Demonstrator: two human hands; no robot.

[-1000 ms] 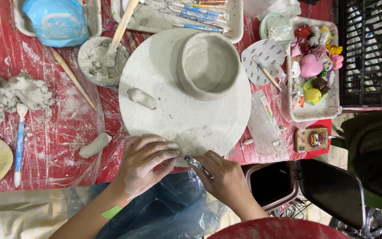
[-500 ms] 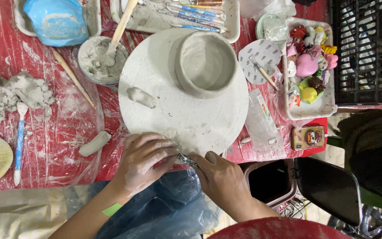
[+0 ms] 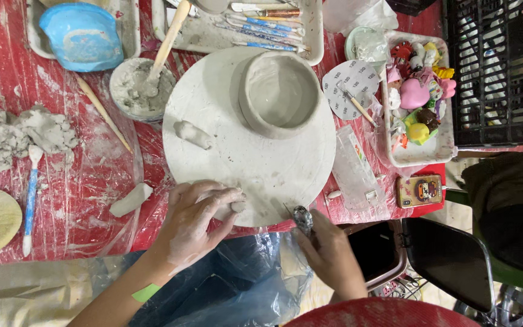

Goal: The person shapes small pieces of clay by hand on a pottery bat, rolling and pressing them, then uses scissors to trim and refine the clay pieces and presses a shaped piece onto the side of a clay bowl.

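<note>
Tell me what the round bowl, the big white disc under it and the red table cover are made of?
The bowl looks like wet grey clay: matte, with uneven hand-pressed walls. The disc seems to be plaster or a clay-coated board, though the chalky smears hide which. The table cover looks like red cloth under thin clear plastic, since it wrinkles and shines.

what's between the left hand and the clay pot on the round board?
Head view: mostly bare board separates the left hand from the clay pot. A small clay lump lies off to the side.
</note>
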